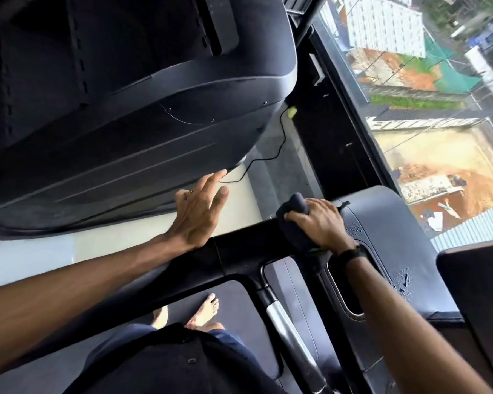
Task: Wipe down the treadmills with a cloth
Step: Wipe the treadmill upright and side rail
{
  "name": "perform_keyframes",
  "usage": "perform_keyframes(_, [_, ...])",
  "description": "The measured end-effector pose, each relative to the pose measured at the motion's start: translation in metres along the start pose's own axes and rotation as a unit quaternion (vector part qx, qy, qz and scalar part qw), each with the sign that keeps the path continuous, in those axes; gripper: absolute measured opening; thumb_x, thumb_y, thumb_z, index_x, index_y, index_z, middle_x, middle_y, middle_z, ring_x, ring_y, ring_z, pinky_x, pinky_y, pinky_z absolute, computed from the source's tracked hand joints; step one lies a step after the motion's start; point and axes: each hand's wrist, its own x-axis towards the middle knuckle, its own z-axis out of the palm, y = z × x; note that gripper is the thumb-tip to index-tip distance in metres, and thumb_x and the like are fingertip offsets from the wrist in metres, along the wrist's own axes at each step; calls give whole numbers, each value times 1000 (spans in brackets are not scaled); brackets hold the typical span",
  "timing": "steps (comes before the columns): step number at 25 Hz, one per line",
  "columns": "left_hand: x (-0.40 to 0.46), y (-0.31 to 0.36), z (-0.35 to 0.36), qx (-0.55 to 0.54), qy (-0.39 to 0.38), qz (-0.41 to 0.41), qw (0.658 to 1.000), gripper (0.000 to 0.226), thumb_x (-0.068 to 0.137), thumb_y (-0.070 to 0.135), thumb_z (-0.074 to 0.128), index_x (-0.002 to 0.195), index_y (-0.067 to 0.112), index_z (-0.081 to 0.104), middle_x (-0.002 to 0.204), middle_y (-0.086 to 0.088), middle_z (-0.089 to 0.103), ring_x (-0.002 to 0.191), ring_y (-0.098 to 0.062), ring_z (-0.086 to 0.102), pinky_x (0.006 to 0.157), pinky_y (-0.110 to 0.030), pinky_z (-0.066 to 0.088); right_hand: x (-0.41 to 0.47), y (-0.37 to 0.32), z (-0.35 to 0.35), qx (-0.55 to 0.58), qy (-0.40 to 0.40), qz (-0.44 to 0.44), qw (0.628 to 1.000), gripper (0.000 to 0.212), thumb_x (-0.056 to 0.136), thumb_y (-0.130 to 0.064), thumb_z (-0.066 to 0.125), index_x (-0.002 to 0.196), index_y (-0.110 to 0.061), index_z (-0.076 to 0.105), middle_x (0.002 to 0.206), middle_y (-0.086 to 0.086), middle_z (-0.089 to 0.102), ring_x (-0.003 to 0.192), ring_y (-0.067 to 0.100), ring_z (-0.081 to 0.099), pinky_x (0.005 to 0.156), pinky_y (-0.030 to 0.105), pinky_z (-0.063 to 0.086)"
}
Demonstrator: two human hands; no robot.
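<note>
Two hands at a treadmill handlebar, one holding a single dark cloth.

Head view: two treadmills show, one under the person with its handlebar (239,248) crossing the middle, and a second treadmill (125,109) filling the far left. The right hand (320,223) curls its grip round one dark cloth (295,211), bunched against the handlebar where it meets the console (382,223) on the right; water droplets bead on that console. The left hand (201,210) has its grip open, fingers straight and spread, wrist resting on the handlebar and fingertips reaching to the edge of the second treadmill. One dark band circles the right wrist. Two bare feet (202,311) stand on the belt (239,302) near the bottom. A thin black cable (279,137) runs along the pale floor. A window (410,95) on the far right shows buildings below; no writing can be read anywhere.
</note>
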Motion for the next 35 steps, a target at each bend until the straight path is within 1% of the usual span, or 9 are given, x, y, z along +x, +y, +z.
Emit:
perform_keyframes(3, [1,6,5,4,3,-1,1000,79,90,68,4,152,30,33,148,9,42,105,1,46,100,-33,15,36,-1,-7,-68,-112,59,990,68,82,-70,38,112,-18,68,119,15,67,116,32,59,95,40,37])
perform_keyframes(6, [4,14,14,5,-3,-6,1000,78,89,69,3,152,32,33,147,10,43,117,-4,47,99,-33,17,35,-48,6,-62,-158,15,985,58,88,-61,48,120,-15,64,127,15,65,117,31,59,92,39,37])
perform_keyframes(10, [13,19,30,-4,-16,0,1000,81,89,69,4,152,29,34,142,3,51,128,-10,48,105,-39,20,-22,-80,25,-15,-54,-125,991,54,85,-63,45,102,-18,68,105,8,72,105,27,63,94,38,36])
perform_keyframes(13, [16,21,38,4,-29,13,999,80,90,67,3,152,27,34,145,3,47,129,-13,47,109,-43,19,-50,-56,27,61,58,-159,984,54,76,-60,45,115,-29,68,123,-11,67,122,11,54,110,32,29])
perform_keyframes(17, [9,19,46,39,-76,54,995,76,92,66,4,152,30,32,152,11,36,120,-8,50,102,-33,15,-35,16,21,56,131,-58,988,52,73,-55,47,114,-30,67,124,-12,64,124,13,52,113,36,30])
perform_keyframes(23, [8,14,48,56,-77,62,994,71,94,64,4,152,32,29,152,9,33,122,-7,48,105,-36,17,45,50,-11,-15,14,140,990,50,83,-55,48,100,-14,70,116,12,69,116,30,58,100,41,33])
perform_keyframes(28, [8,14,47,48,-53,67,995,71,95,63,6,154,29,29,151,8,34,129,-8,43,104,-31,13,30,-26,3,-48,-92,40,994,53,91,-54,48,110,-9,66,119,18,68,112,31,62,97,40,36])
perform_keyframes(31, [11,13,48,36,-52,66,996,70,96,62,6,154,29,27,153,7,34,134,-8,39,104,-29,12,-9,-55,20,0,-22,-46,999,49,84,-60,44,83,-16,65,96,8,73,98,25,64,99,38,37])
perform_keyframes(35, [11,10,45,19,-45,56,997,69,96,62,6,154,31,26,151,8,35,134,-5,39,104,-29,13,-43,-43,29,62,50,-115,990,55,74,-61,42,111,-31,68,124,-16,65,124,6,50,114,30,24])
